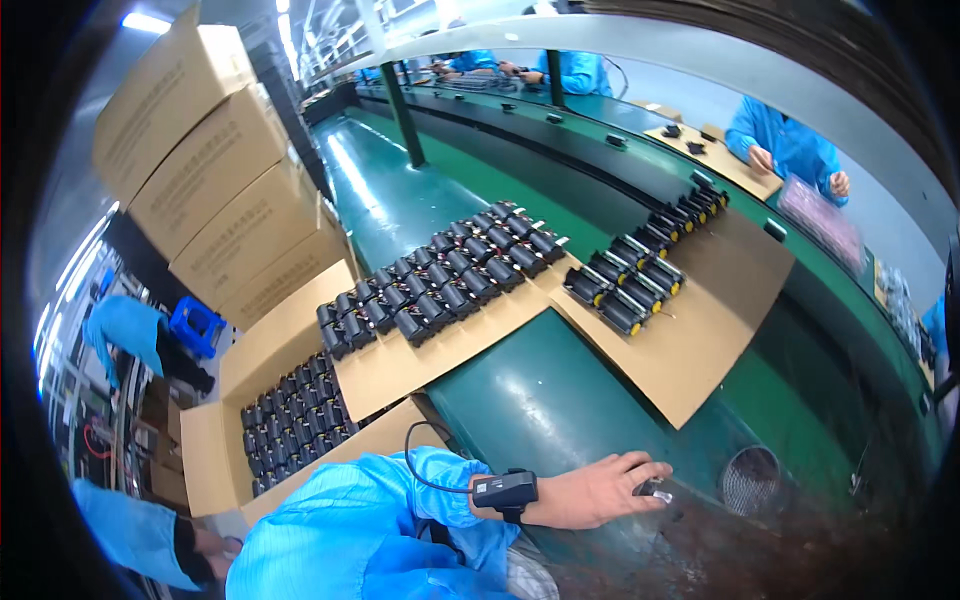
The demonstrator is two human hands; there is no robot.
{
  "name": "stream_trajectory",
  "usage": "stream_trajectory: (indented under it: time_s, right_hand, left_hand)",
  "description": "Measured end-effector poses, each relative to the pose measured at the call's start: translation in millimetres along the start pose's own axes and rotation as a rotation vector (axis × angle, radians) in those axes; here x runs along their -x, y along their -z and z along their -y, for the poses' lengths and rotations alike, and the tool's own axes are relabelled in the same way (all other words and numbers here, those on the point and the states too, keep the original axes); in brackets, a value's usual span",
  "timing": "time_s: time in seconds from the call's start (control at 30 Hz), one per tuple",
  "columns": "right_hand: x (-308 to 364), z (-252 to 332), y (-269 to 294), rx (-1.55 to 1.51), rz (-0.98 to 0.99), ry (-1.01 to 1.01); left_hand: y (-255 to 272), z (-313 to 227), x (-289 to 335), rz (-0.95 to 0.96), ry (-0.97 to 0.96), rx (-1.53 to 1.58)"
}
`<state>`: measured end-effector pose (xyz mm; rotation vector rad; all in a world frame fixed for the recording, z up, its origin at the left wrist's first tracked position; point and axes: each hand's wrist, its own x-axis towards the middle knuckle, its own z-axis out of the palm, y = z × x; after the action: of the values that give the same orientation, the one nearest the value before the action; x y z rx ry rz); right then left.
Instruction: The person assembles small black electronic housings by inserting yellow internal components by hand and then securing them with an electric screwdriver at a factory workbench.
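Observation:
My left hand (pixel 598 492) reaches in from the lower left over the green bench, palm down, a black device strapped at the wrist. Its fingers and thumb close around something small, dark and shiny at the tip that I cannot make out. My right hand is out of view. Beyond my left hand, rows of black cylindrical parts (pixel 440 278) stand on a cardboard sheet (pixel 400 375). More such parts with yellow ends (pixel 630 285) sit on a second cardboard sheet (pixel 680 370) to the right.
An open carton (pixel 215 450) at left holds many similar black parts. Large cartons (pixel 215 160) are stacked behind it. A wire-mesh cup (pixel 750 478) stands right of my hand. Co-workers in blue (pixel 790 140) sit across the line; others are at left, near a blue stool (pixel 197 325).

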<state>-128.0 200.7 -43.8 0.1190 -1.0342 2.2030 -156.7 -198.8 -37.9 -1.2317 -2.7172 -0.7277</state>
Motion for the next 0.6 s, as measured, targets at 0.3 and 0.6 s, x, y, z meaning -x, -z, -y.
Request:
stream_trajectory:
  time_s: [0.3,0.6]
  right_hand:
    - [6.4,10.2,-8.8,-0.127,-0.068,-0.097]
    - [-2.6,-9.5,-17.2,-0.112,-0.042,-0.125]
  left_hand:
    - [115.9,27.1,154.7,-0.448,0.680,0.095]
    - [151.9,53.1,263.0,-0.526,1.033,-0.351]
